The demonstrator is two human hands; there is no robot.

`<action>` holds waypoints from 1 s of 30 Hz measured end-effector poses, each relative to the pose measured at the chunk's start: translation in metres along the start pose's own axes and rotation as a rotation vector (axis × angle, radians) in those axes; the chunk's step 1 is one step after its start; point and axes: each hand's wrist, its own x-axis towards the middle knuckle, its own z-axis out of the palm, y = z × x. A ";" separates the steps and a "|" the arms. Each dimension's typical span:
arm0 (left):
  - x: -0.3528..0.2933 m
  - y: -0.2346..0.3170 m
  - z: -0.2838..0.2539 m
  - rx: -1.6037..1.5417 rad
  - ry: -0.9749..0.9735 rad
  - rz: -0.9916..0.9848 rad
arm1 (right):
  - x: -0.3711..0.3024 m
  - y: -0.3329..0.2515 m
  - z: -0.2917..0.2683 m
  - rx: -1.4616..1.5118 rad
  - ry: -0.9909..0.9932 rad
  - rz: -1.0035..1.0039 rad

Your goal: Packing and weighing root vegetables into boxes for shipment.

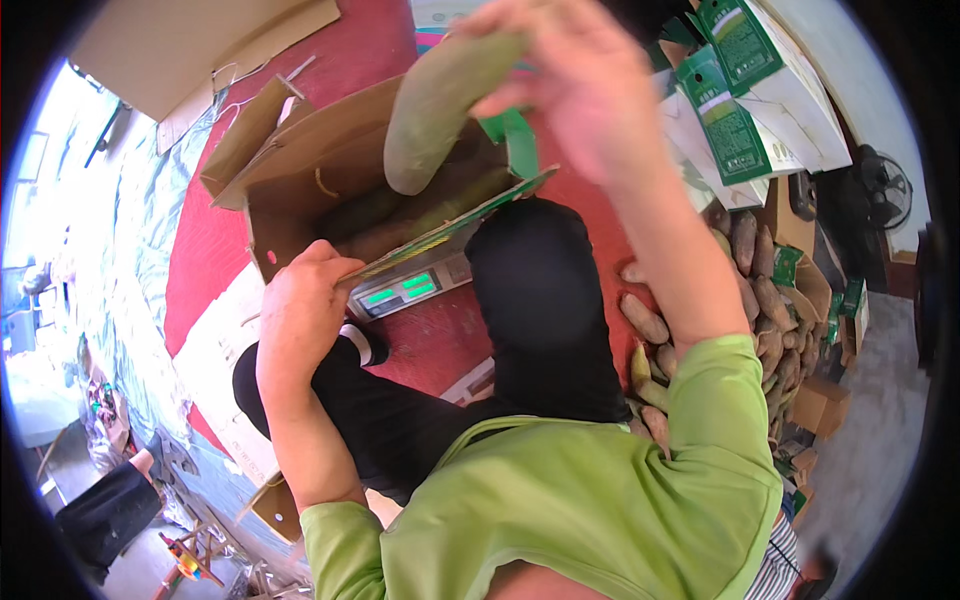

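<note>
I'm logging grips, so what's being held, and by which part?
Right hand holds a vegetable by its upper end; left hand touches the box at its edge.

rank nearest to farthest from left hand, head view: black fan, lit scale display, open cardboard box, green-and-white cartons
1. Open cardboard box, touching the left hand
2. Lit scale display, just to the right
3. Green-and-white cartons, upper right
4. Black fan, near the right rim

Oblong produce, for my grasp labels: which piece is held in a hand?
The green piece in the right hand, held up over the open carton; the other pieces lie in the carton or at picture right.
</note>
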 end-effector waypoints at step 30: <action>0.008 0.002 0.008 -0.016 -0.065 -0.115 | -0.447 0.228 -0.253 -1.318 0.460 1.268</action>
